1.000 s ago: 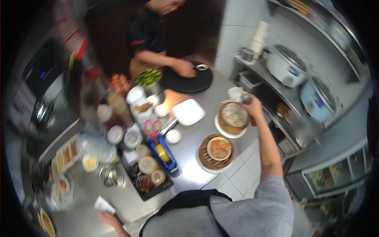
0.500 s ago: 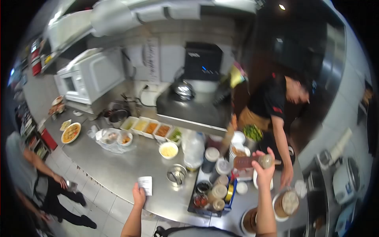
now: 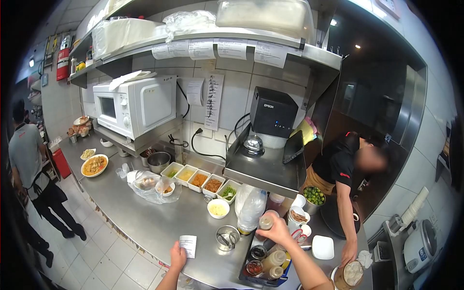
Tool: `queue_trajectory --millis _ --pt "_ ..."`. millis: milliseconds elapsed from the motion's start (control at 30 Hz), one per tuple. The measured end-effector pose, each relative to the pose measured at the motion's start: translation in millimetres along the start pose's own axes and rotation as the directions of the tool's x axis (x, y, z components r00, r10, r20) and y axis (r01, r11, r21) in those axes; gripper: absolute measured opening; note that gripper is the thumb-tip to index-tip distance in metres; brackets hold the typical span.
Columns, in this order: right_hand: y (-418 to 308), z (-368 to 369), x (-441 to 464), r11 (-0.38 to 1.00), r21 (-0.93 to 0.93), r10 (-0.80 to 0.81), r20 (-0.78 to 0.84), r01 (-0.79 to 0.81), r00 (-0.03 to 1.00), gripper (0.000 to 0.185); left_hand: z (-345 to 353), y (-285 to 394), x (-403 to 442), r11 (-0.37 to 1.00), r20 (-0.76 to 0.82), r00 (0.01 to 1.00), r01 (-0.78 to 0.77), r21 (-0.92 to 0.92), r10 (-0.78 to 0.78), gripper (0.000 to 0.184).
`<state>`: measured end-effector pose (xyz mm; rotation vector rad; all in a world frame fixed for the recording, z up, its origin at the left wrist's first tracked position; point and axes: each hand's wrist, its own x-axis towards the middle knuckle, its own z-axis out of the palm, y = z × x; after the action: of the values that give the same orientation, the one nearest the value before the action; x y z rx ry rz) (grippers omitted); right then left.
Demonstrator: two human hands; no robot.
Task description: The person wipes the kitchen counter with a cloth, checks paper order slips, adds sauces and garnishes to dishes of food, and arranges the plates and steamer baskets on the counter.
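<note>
My left hand (image 3: 178, 256) pinches a small white printed slip (image 3: 189, 245) at the counter's front edge. My right hand (image 3: 279, 231) grips a squeeze bottle (image 3: 266, 222) by its upper part, with the pale cap up; the lower part is hidden. The bottle is over a blue crate (image 3: 286, 279), which holds a clear squeeze bottle (image 3: 274, 260), a jar of red sauce (image 3: 254, 267) and a dark jar (image 3: 258, 252). Left of the crate stands a metal pot (image 3: 220, 244) with utensils in it.
A co-worker's hand (image 3: 349, 252) touches a round brown container (image 3: 345, 278) at the right. White tubs of toppings (image 3: 198, 180) line the back of the counter (image 3: 159, 212). A white plate (image 3: 323, 247) and red scissors (image 3: 299, 235) lie right of my hand. A metal shelf (image 3: 263, 169) overhangs the counter.
My right hand has moved left and down with the bottle, from tilted on its side to cap-up over the crate. The left hand still holds the slip. The view has shifted.
</note>
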<state>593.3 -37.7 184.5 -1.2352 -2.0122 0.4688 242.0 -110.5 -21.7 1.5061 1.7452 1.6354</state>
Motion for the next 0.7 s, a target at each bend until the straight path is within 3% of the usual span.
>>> queue_trajectory --millis 67,133,200,267,400,433,467,500,533,567,600,633,667,700 --pt "22 15 1 0.997 -0.050 -0.065 -0.002 0.065 0.998 0.056 1 -6 0 1.000 -0.005 1.000 -0.011 -0.005 0.011 0.024" --pt "30 24 0 0.971 -0.217 -0.090 0.056 0.100 0.994 0.056 0 -9 1 1.000 0.038 0.999 0.020 0.002 -0.020 0.022" --pt "42 27 2 0.971 -0.217 -0.071 0.121 0.096 0.990 0.057 1 -10 2 0.999 0.048 0.998 0.031 -0.018 -0.030 0.021" --pt "47 28 2 0.972 -0.234 0.064 0.256 -0.002 0.965 0.057 0 -16 0 0.998 0.059 0.997 0.046 -0.036 -0.044 0.021" --pt "37 15 -2 0.958 -0.268 0.182 0.307 -0.099 0.934 0.063 3 -16 9 1.000 0.087 0.996 -0.004 -0.002 0.004 0.025" --pt "30 9 -5 0.957 -0.260 0.197 0.256 -0.129 0.946 0.065 -1 -13 4 0.999 0.088 0.996 -0.012 -0.034 0.015 0.028" --pt "23 6 -7 0.959 -0.247 0.196 0.235 -0.136 0.952 0.067 3 -34 2 0.997 0.081 0.996 -0.046 0.056 0.042 0.034" --pt "13 -1 -10 0.964 -0.244 0.153 0.189 -0.105 0.970 0.069 5 -35 -2 0.998 0.059 0.998 -0.027 0.053 0.023 0.037" --pt "7 -13 -15 0.970 -0.235 0.106 0.146 -0.070 0.984 0.070 -1 -20 0 0.997 0.139 0.988 0.071 -0.025 -0.067 0.038" --pt "9 -21 -21 0.981 -0.123 0.165 0.110 -0.152 0.980 0.073 -4 -7 -1 0.994 0.095 0.990 0.101 0.031 -0.104 0.037" --pt "1 -32 -31 0.954 0.121 0.262 0.109 -0.274 0.959 0.070 -2 -17 -2 0.996 0.110 0.990 0.084 0.016 -0.085 0.035" --pt "0 -45 -43 0.918 0.267 0.265 0.138 -0.294 0.954 0.067 -5 -11 -2 0.990 0.120 0.983 0.129 0.062 -0.136 0.033" --pt "3 -59 -56 0.853 0.406 0.294 0.148 -0.329 0.944 0.064 -1 -21 -1 0.997 0.097 0.993 0.069 0.023 -0.071 0.033" --pt "7 -73 -67 0.842 0.437 0.268 0.169 -0.316 0.948 0.061 -6 -16 -1 0.997 0.058 0.996 0.064 0.048 -0.066 0.031"
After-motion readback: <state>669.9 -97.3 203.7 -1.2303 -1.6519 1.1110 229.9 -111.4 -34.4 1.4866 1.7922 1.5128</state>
